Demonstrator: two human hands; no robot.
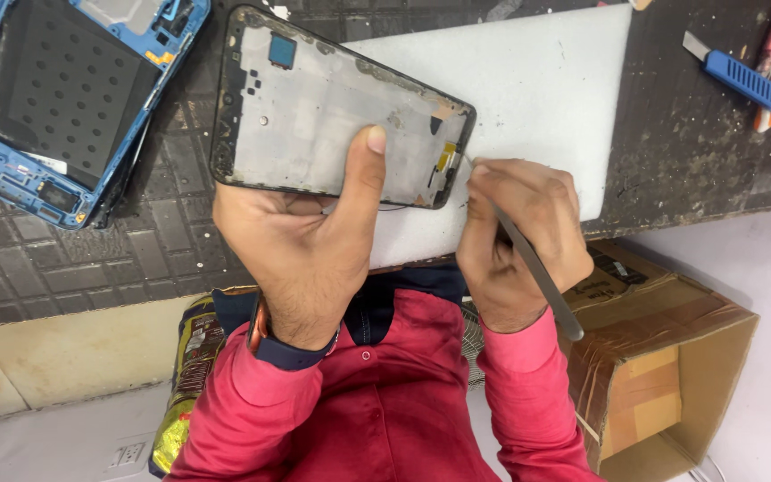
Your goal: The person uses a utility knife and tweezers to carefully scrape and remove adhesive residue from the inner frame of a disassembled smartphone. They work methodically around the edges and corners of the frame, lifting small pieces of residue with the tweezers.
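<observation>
Keep your left hand clamped on the phone frame; your right hand, pinching the metal pry tool, seemingly works the frame's edge gently.

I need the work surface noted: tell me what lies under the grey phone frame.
Under the grey phone frame, a white pad shows beneath its right end and the dark ridged mat beneath its left. The left hand covers the lower edge.
</observation>
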